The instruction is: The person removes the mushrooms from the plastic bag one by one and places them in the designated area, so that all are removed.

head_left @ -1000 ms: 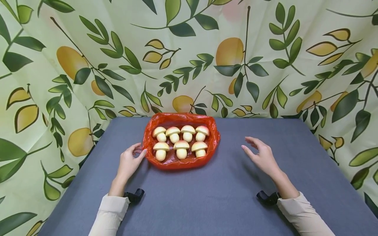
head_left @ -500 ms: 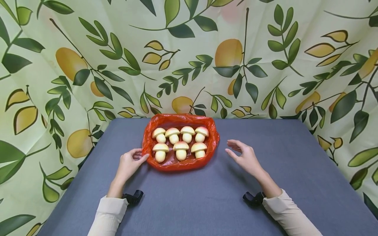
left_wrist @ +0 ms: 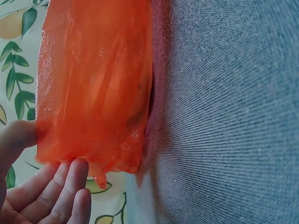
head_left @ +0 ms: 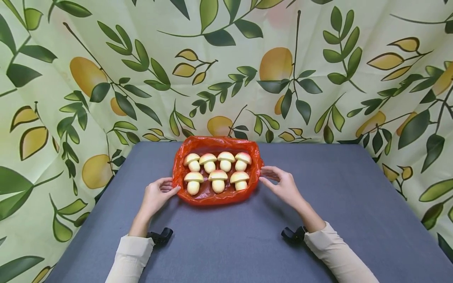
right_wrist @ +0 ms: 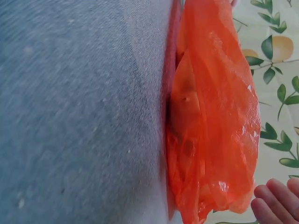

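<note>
A red plastic bag point(head_left: 212, 200), its mouth rolled wide like a tray, sits toward the back of the table. Several cream mushrooms with pink-tinged caps stand out inside it in two rows, one of them a front mushroom point(head_left: 218, 181). At the bag's left end, my left hand point(head_left: 157, 195) pinches the rim between thumb and fingers; the left wrist view shows its fingertips point(left_wrist: 79, 168) against the thin film. My right hand point(head_left: 283, 186) reaches the bag's right end, with fingers extended and fingertips right at the rim. In the right wrist view, only part of its fingers point(right_wrist: 275, 200) shows.
A blue-grey cloth covers the table point(head_left: 226, 243). Behind and beside it hangs a curtain point(head_left: 226, 59) printed with leaves and fruit. A black wrist camera point(head_left: 161, 236) sits on the left wrist, another wrist camera point(head_left: 293, 235) on the right.
My right hand has moved left across the table to the bag's right end. My left hand has closed in slightly on the left rim, while the bag and mushrooms stay in place.
</note>
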{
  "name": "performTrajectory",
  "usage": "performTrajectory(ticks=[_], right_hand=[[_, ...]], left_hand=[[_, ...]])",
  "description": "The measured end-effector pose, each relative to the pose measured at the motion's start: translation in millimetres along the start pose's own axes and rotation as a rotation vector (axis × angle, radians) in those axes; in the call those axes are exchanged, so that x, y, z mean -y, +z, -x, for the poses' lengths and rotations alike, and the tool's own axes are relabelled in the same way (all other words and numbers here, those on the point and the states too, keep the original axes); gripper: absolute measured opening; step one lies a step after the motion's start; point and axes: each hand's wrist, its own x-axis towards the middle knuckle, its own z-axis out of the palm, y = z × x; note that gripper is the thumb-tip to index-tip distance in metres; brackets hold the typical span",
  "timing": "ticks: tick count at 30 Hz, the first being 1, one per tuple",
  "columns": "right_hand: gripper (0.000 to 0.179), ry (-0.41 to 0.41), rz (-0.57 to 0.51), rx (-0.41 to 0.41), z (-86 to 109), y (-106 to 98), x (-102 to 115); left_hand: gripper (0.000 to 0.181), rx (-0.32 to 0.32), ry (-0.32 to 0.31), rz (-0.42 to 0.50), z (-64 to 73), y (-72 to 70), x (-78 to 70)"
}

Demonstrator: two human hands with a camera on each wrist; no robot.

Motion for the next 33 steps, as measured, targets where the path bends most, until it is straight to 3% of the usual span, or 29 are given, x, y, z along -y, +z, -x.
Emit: performTrajectory(ticks=[7, 19, 33], right_hand=[[0.031, -0.075, -0.08, -0.015, -10.9, 12.1, 1.6], [0.031, -0.126, -0.099, 0.138, -37.1, 32.5, 2.1], [0.042, -0.046, -0.02, 0.333, -52.5, 41.0, -9.4]], left_hand=[[0.04, -0.003, 0.001, 0.0, -0.6, 3.1, -0.1], [0.039, 0.004, 0.006, 0.014, -0.2, 1.4, -2.1], [0.04, 0.017, 0.002, 0.01, 0.9, 2.8, -4.2]])
